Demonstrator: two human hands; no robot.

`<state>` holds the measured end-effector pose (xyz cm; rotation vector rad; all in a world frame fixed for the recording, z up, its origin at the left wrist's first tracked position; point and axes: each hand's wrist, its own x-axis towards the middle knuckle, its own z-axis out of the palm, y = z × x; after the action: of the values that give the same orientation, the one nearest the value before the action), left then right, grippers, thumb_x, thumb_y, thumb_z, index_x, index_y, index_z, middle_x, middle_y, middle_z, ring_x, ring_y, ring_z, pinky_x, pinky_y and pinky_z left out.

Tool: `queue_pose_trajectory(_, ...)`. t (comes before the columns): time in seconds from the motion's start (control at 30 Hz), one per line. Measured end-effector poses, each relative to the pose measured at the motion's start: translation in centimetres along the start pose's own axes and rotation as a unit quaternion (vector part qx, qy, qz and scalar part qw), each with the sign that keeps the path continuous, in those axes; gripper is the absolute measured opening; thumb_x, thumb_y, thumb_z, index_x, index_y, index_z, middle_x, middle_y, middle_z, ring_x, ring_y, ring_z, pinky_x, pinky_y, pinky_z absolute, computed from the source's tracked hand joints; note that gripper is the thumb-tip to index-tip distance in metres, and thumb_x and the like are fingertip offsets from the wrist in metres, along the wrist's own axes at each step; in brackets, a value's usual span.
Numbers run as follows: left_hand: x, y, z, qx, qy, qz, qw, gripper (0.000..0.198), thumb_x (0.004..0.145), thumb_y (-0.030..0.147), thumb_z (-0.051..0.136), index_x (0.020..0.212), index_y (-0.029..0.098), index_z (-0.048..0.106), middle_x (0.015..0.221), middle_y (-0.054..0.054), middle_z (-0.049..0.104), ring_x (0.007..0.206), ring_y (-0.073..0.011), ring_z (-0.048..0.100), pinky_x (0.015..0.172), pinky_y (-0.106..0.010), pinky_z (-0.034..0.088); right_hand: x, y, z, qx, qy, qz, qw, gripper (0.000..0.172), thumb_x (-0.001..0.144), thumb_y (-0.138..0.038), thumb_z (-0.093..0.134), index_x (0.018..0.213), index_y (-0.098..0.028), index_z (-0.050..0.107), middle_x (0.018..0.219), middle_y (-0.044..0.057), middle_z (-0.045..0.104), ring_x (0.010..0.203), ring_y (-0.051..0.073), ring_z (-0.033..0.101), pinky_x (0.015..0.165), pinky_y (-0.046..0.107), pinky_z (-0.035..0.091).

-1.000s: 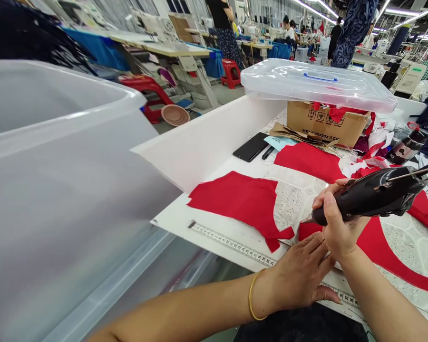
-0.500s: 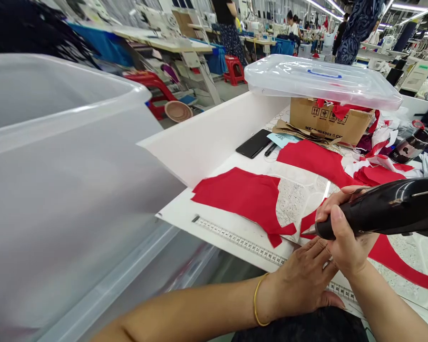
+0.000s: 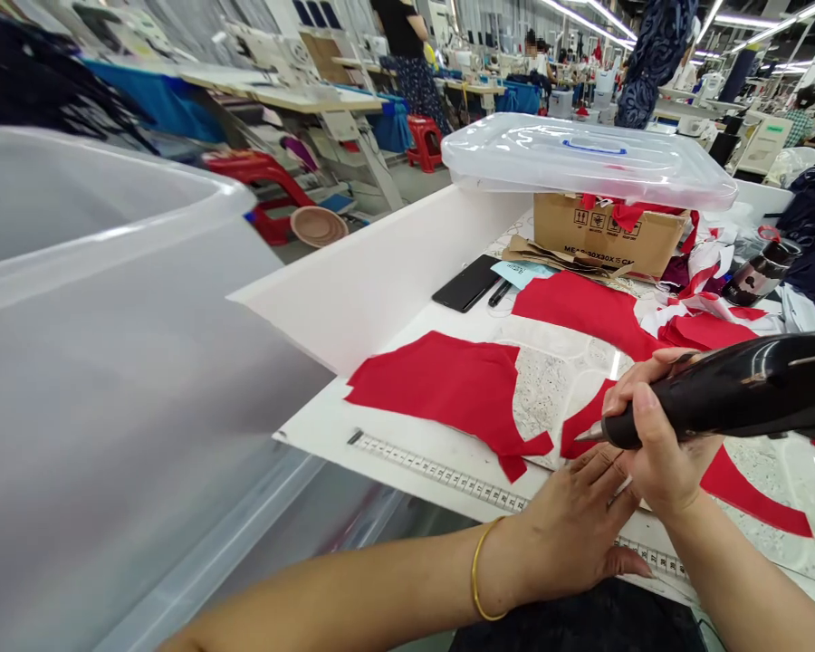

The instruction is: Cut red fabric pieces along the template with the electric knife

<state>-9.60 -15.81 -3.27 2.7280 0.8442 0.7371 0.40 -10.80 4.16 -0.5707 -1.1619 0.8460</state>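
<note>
My right hand [image 3: 656, 444] is shut around a black handheld electric tool [image 3: 726, 394], whose pointed metal tip rests at a red cloth piece [image 3: 584, 431]. My left hand [image 3: 570, 521] lies flat beside it, fingers spread, holding nothing, with a gold bangle [image 3: 476, 570] on the wrist. It presses near the cloth's lower edge on a white speckled pattern board [image 3: 536, 398]. Another red cloth piece [image 3: 441, 389] lies to the left, and a long curved one [image 3: 751, 493] lies to the right. A further piece [image 3: 577, 312] lies farther back.
A large translucent plastic bin [image 3: 109, 362] fills the left. A steel ruler [image 3: 435, 469] runs along the table's front edge. Farther back are a black phone [image 3: 466, 282], a cardboard box [image 3: 604, 234] under a clear lid [image 3: 584, 163], and sewing tables with people.
The view has swung slightly. The tool has turned flatter and its body has moved right, while both hands stay in nearly the same place on the red cloth.
</note>
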Motion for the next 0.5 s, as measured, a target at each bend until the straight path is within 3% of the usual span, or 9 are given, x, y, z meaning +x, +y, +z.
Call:
queue_pose_trajectory(0.13, 1.8, -1.3, -0.8, 0.033, -0.040, 0.054, 0.997, 0.078, 0.096, 0.066, 0.046, 0.140, 0.002, 0.045, 0.142, -0.027, 0.053, 0.138, -0.0374, 0.047, 0.113, -0.051, 0.043, 2.7, 0.7, -1.5, -0.042, 0.056, -0.045, 0.997, 0.024, 0.083, -0.021, 0.066, 0.103, -0.023, 0.053, 0.064, -0.008, 0.058, 0.050, 0.011, 0.057, 0.051, 0.026, 0.050)
queue_pose_trajectory(0.27, 3.6, -2.6, -0.8, 0.056, -0.048, 0.081, 0.994, 0.075, 0.097, 0.064, 0.046, 0.140, 0.002, 0.047, 0.144, -0.026, 0.053, 0.140, -0.0352, 0.045, 0.115, -0.048, 0.041, 5.1, 2.4, -2.9, -0.090, 0.109, -0.052, 0.989, 0.023, 0.081, -0.028, 0.068, 0.096, -0.022, 0.052, 0.060, -0.009, 0.056, 0.045, 0.011, 0.056, 0.049, 0.027, 0.050)
queue_pose_trajectory(0.5, 3.9, -4.2, 0.3, 0.064, -0.045, 0.084, 0.993, 0.076, 0.102, 0.063, 0.029, 0.136, -0.001, 0.052, 0.139, -0.024, 0.059, 0.135, -0.0353, 0.051, 0.113, -0.047, 0.044, 6.0, 4.3, -3.4, -0.137, 0.113, -0.081, 0.981, 0.028, 0.081, -0.031, 0.069, 0.101, -0.023, 0.052, 0.063, -0.008, 0.056, 0.054, 0.015, 0.062, 0.057, 0.030, 0.052)
